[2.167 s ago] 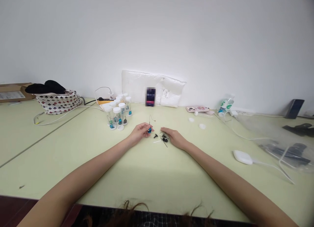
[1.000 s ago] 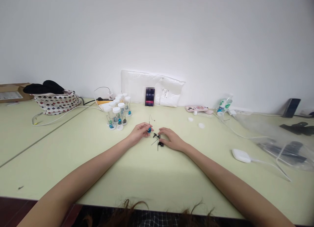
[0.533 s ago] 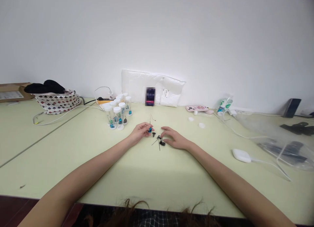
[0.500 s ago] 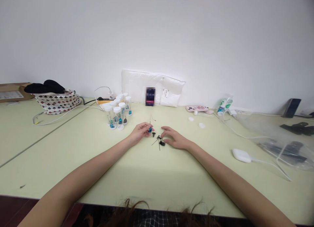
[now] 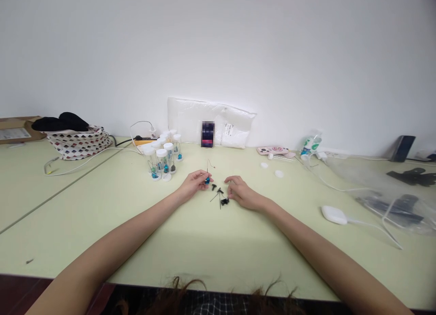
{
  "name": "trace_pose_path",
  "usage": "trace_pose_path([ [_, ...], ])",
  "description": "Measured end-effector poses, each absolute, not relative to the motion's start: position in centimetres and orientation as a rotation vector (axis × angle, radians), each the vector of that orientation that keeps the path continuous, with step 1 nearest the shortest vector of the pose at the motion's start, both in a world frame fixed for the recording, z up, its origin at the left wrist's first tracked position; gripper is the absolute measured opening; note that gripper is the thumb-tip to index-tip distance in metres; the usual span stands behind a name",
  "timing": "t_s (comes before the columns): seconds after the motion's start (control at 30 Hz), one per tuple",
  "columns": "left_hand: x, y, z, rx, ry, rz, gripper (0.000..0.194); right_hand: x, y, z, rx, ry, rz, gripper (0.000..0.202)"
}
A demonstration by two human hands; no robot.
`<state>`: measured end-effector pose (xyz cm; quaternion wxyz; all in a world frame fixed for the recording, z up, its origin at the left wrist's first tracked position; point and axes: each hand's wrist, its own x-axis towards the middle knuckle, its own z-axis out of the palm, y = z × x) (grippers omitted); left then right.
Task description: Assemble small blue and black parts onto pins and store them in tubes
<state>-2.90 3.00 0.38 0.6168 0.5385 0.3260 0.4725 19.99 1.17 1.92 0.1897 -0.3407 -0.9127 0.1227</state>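
Observation:
My left hand (image 5: 195,186) is closed in a pinch on a small blue piece with a thin wire (image 5: 207,179), which stands upright with a fine curled end. To the right, my right hand (image 5: 242,193) hovers low over the table with its fingers loosely bent and apart, nothing seen between them. Its fingertips are beside a small black piece with thin rods (image 5: 220,191) and a black clustered part (image 5: 225,201). Between the hands lies a small black knob-like piece (image 5: 214,187).
Several clear tubes with white caps (image 5: 161,158) stand at left, blue pieces inside. Against the wall lean a phone (image 5: 207,134) and a white plastic package (image 5: 235,124). White caps (image 5: 279,174) and an empty-looking tube (image 5: 282,158) lie right, near a bottle (image 5: 310,144) and a white charger (image 5: 334,214).
My right hand has drawn back slightly from the black piece with rods, which now lies uncovered on the table. My left hand stays nearly still with the blue piece.

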Motion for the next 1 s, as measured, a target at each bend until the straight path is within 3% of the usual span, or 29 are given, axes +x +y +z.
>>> trace_pose_path([
  [0.2,-3.0,3.1,0.3,1.238,0.747,1.083,0.032,20.2,1.8,1.9,-1.097,-2.407,0.191,0.011],
  [0.4,-3.0,3.2,0.3,1.239,0.772,1.075,0.032,21.6,2.7,1.8,-1.414,-2.246,0.347,0.014],
  [0.53,-3.0,3.1,0.4,1.229,0.774,1.078,0.032,22.0,2.9,1.9,-1.395,-2.296,0.400,0.010],
  [1.0,-2.9,3.1,0.3,1.241,0.772,1.079,0.029,21.0,2.5,1.0,-1.361,-2.377,0.268,0.029],
])
